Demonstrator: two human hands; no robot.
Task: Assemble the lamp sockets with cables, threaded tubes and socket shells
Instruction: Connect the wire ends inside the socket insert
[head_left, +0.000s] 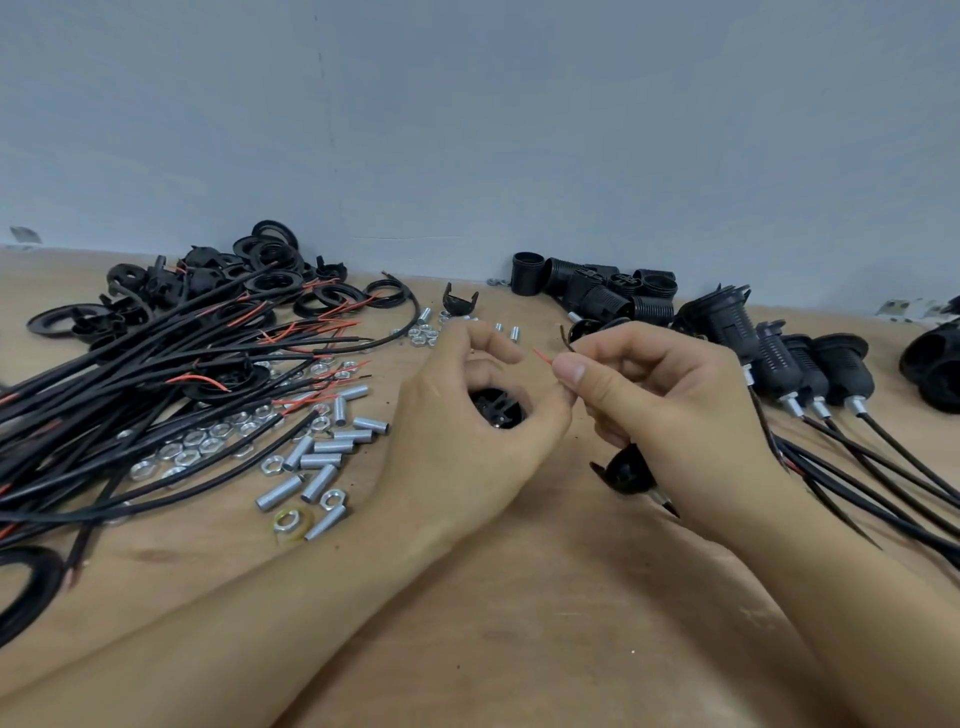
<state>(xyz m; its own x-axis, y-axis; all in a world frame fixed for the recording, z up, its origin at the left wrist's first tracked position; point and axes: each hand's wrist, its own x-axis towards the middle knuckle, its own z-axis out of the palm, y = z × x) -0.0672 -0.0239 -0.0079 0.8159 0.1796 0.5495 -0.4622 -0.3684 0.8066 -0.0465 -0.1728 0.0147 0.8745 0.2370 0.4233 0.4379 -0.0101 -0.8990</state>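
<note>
Centrally, the left hand (467, 415) grips a black socket insert (497, 408); the right hand (660, 395) pinches a red wire (543, 356). Cables (156, 374), threaded tubes (324, 457), nuts (197, 447) lie left; assembled sockets (810, 364) right.

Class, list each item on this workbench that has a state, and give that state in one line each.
left hand: grips black socket insert
right hand: pinches red wire
socket cap: threaded on cable, under the right hand
finished sockets: assembled, lying
threaded tubes: loose
nuts: loose
</note>
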